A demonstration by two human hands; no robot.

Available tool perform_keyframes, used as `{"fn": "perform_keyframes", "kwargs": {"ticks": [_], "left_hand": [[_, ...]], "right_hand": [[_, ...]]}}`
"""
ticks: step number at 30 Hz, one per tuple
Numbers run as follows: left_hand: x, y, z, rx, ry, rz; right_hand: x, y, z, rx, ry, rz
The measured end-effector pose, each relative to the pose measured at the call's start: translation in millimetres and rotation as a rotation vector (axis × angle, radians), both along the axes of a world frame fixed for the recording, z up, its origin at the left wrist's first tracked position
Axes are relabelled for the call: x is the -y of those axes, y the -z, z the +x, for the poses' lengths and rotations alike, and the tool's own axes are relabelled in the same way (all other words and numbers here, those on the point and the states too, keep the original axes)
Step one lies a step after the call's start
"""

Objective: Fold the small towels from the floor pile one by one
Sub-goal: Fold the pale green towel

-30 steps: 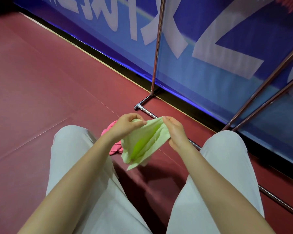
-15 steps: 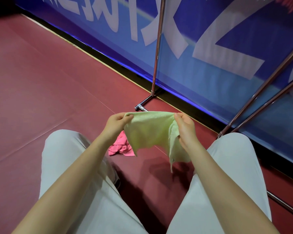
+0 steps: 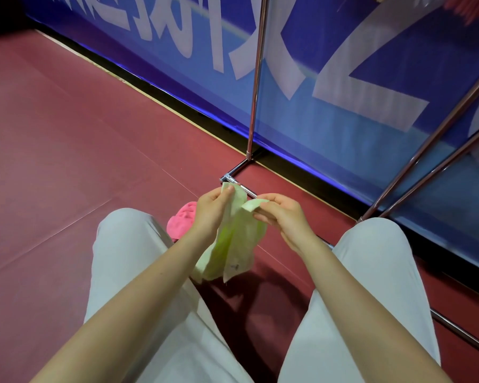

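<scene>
Green towel held in mid-air between the knees, above the red floor, hanging in loose vertical pleats with a small label near its lower edge. Left hand pinching one upper corner, thumb and fingertips pressed together on the cloth, corner tip poking up past the knuckles. Right hand pinching the other upper corner, thumb over the folded-back edge, remaining fingers curled under it. Hands close together, near touching; judged as corners being matched for the first fold, cloth kept off the floor so it hangs straight under its own weight. Fold not yet closed: lower half slack and bunched.

Pink towel lying crumpled on the floor just beyond the left knee, partly hidden by the left wrist; judged as what remains of the pile. Chrome rack base on the floor just past the hands, upright pole rising against the blue banner.

Risk judged: a corner slipping from so light a pinch, misaligned edges.
</scene>
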State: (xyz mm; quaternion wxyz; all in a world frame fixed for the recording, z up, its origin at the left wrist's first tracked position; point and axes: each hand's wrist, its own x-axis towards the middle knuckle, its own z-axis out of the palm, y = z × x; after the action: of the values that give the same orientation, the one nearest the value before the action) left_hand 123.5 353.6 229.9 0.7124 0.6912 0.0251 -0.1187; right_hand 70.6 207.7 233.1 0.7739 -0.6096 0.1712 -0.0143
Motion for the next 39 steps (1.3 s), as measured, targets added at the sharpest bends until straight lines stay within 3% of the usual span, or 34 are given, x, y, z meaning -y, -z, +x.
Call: {"fn": "perform_keyframes", "kwargs": {"ticks": [8,14,27,32,39], "left_hand": [[7.9,6.8,2.3,-0.111,0.035,-0.091],[13.4,4.6,-6.1,-0.123,0.006,-0.125],[20.6,8.9,-11.4,-0.214,0.089,-0.289],[24.4,8.5,-15.8,-0.224,0.136,-0.322],[29.3,8.5,-16.7,-0.249,0.256,-0.287]], "right_hand": [[-1.5,-0.7,1.6,0.033,0.024,-0.279],[11.6,8.0,0.4,0.116,0.050,-0.729],[-1.2,-15.0,-8.1,0.198,-0.128,-0.376],[-3.2,-10.7,-6.8,0.172,-0.030,-0.422],[0.8,4.5,-3.9,0.177,0.096,-0.691]]}}
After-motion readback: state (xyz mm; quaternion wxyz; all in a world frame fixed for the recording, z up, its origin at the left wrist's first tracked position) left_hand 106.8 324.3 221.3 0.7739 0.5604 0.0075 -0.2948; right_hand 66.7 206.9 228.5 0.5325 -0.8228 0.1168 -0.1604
